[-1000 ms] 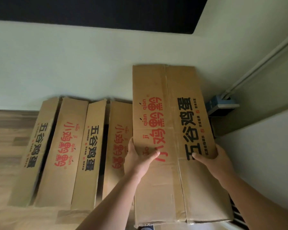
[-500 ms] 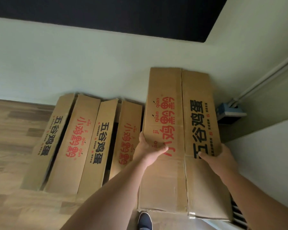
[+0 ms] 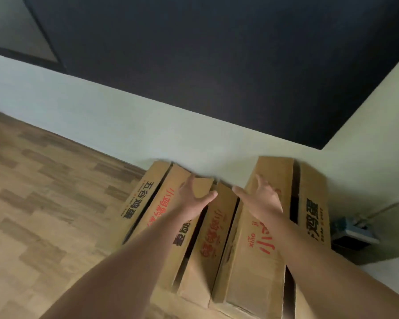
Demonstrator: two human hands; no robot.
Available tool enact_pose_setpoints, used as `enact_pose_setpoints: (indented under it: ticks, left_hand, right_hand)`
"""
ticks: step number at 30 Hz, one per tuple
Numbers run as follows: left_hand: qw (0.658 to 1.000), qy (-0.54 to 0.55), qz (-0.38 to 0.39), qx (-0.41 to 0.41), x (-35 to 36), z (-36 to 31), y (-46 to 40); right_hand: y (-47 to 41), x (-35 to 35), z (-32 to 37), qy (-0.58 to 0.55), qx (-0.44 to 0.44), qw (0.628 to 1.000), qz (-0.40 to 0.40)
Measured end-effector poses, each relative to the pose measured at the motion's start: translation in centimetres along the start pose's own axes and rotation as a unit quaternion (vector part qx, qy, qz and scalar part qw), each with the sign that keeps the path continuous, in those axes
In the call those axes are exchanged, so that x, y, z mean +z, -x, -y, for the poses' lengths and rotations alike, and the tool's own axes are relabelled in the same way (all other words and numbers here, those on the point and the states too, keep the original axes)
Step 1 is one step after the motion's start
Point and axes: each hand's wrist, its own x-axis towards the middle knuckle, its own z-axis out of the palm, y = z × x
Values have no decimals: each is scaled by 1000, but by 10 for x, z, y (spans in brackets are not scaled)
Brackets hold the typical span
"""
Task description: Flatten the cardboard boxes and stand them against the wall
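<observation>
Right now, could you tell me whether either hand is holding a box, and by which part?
Nothing is gripped: the left hand and right hand are spread open over the leaning boxes.

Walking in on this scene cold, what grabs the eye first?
Two bare arms reach forward with fingers spread: the left hand over the middle of a row of flattened cardboard boxes, the right hand over the wider box beside it. The boxes, printed in bold red and black characters, lean against a pale wall above a wooden floor. A big dark panel fills the wall above.
</observation>
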Motion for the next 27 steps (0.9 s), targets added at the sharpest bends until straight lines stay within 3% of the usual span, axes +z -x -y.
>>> enact_pose_setpoints:
  ticks: [5,11,19,27]
  left_hand:
    - [993,-21,-116,-15,-136,25,20]
    - [969,45,-243,-27,-327,105,75]
    - [904,-14,-419,-83,-566,238,171]
    - [854,-20,-504,-129,-724,347,216]
  right_hand:
    - [19,39,133,1,-118,992,47]
    - [87,136,323,-8,-245,964,102]
    - [220,283,557,-54,-391,900,185]
    - [308,407,719,-48,-472,845,248]
